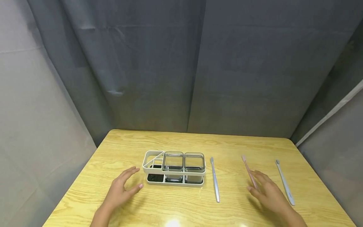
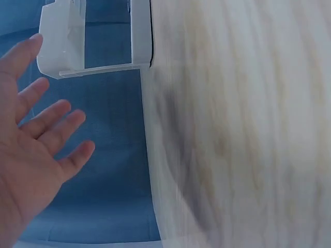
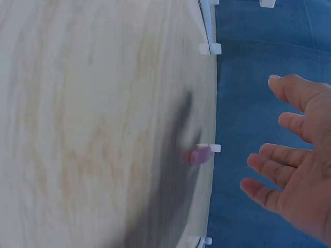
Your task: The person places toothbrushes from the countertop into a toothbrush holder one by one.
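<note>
A pale toothbrush holder [image 1: 175,172] with two clear square cups [image 1: 193,161] stands near the middle of the table. Left of it hovers my left hand [image 1: 117,190], fingers spread and holding nothing. The left wrist view shows that hand [image 2: 36,144] below the holder's white end [image 2: 57,44]. Over the handle of a pink toothbrush [image 1: 247,167] is my right hand [image 1: 266,190], its fingers apart and partly covering the handle. In the right wrist view the pink toothbrush [image 3: 199,155] lies on the table, a gap between it and my loosely extended right hand [image 3: 305,165].
A blue-grey toothbrush [image 1: 215,181] lies just right of the holder. Another light blue toothbrush [image 1: 284,183] lies near the right side of the wooden table [image 1: 127,143]. Grey curtains [image 1: 153,69] hang behind the table and at both sides.
</note>
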Tool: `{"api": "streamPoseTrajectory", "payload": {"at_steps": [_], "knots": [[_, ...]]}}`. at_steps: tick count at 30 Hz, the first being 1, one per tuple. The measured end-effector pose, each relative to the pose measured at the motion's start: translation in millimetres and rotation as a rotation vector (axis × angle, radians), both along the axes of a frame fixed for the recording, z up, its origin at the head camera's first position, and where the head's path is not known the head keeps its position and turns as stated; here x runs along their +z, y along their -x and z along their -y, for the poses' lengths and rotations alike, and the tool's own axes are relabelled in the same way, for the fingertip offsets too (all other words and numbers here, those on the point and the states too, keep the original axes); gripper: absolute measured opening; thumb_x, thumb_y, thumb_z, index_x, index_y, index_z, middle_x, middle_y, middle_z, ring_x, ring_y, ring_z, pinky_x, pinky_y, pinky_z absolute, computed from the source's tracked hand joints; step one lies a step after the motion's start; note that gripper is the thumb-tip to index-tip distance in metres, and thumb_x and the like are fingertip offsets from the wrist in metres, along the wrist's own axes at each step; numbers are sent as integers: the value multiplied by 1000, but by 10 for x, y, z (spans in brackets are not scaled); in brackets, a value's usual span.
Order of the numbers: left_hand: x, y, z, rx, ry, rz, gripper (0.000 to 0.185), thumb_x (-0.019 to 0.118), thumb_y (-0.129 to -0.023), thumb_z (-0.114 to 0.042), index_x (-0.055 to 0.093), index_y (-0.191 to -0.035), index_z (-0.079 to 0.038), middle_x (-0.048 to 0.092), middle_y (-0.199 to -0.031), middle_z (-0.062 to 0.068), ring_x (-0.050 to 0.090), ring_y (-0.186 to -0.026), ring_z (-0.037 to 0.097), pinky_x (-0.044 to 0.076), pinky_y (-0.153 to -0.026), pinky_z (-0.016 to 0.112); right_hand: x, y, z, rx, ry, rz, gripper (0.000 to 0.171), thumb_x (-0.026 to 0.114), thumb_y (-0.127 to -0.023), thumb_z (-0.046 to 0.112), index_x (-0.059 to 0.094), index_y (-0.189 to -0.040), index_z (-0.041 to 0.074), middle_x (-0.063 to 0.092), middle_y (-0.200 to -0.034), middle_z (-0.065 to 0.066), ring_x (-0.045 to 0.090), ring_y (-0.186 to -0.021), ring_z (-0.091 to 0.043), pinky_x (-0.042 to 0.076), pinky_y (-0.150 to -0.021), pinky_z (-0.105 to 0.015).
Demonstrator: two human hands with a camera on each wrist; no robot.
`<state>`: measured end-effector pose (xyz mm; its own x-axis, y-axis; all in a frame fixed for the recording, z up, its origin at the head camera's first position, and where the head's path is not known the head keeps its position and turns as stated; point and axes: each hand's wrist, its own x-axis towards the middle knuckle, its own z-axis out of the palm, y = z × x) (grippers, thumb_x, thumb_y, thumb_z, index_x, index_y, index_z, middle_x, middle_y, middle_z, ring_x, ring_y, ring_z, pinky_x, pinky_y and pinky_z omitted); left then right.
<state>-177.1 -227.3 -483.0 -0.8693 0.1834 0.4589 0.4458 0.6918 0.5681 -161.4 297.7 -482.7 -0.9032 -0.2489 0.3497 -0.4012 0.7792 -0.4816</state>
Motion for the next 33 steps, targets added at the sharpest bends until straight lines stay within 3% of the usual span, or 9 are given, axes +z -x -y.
{"api": "streamPoseTrajectory", "payload": {"at_steps": [3, 10, 16, 23, 28, 33], "knots": [[-15, 39, -1, -42, -21, -3, 58, 81, -73, -24, 59, -124, -9, 53, -128, 12, 49, -117, 34, 40, -91, 55, -23, 17, 42, 23, 17, -16, 59, 70, -84, 19, 45, -131, -7, 42, -128, -33, 41, -109, -57, 36, -77, -71], [24, 123, -27, -84, -136, 63, 58, 81, -73, -20, 57, -126, -10, 55, -127, 11, 50, -115, 33, 42, -88, 56, -72, 83, 118, 81, 59, -30, 52, 71, -83, 14, 49, -125, -8, 49, -121, -31, 49, -104, -53, 41, -78, -65], [51, 196, -58, -88, -223, 135, 56, 79, -76, -18, 56, -126, -12, 55, -127, 8, 52, -113, 33, 42, -88, 55, -91, 126, 182, 66, 142, 51, 52, 72, -82, 15, 50, -126, -5, 51, -118, -28, 55, -99, -45, 50, -73, -54], [25, 295, -97, -84, -319, 210, 55, 78, -76, -14, 56, -126, -8, 54, -127, 11, 50, -115, 35, 42, -90, 53, -120, 147, 268, 68, 293, 147, 51, 71, -83, 15, 50, -126, -1, 51, -120, -21, 53, -99, -35, 51, -73, -46], [6, 364, -106, -97, -356, 247, 60, 80, -75, -19, 54, -128, -10, 54, -128, 9, 50, -116, 33, 42, -90, 52, -141, 161, 315, 102, 428, 247, 51, 68, -86, 15, 46, -128, -5, 47, -126, -25, 50, -103, -38, 50, -77, -41], [5, 452, -108, -156, -405, 260, 64, 79, -75, -15, 50, -131, -7, 53, -129, 12, 47, -119, 33, 39, -92, 56, -170, 193, 367, 104, 516, 327, 52, 68, -86, 15, 44, -128, -5, 44, -124, -27, 48, -104, -40, 49, -80, -36]]}}
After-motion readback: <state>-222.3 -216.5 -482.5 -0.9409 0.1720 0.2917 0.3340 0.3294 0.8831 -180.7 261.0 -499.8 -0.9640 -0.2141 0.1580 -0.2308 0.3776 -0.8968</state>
